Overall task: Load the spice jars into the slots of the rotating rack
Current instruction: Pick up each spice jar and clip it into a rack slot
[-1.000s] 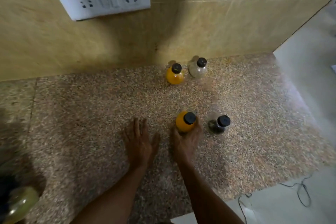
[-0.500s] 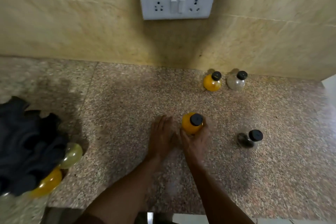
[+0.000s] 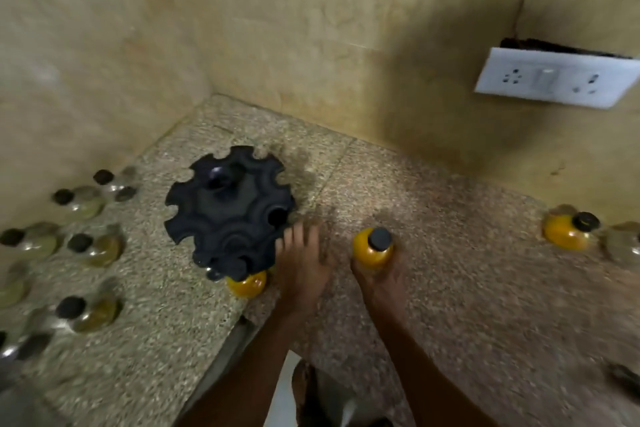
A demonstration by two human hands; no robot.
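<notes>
A black rotating rack (image 3: 230, 210) with notched slots stands on the speckled counter near the left corner. One yellow jar (image 3: 247, 284) hangs in a slot on its near side. My right hand (image 3: 379, 282) grips a yellow jar with a black cap (image 3: 373, 248), upright, just right of the rack. My left hand (image 3: 303, 262) lies open with fingers spread, its fingertips at the rack's right edge. Another yellow jar (image 3: 568, 230) stands at the far right by the wall, with a pale jar (image 3: 625, 246) beside it.
Several greenish and dark jars (image 3: 85, 246) stand loose on the counter left of the rack. A white socket plate (image 3: 554, 78) is on the back wall. The counter (image 3: 467, 288) has an inner front edge running below the rack. Walls meet behind the rack.
The view has swung left, bringing the rack and the left group of jars into sight. My right hand has carried the yellow jar towards the rack; my left hand now reaches the rack's edge.
</notes>
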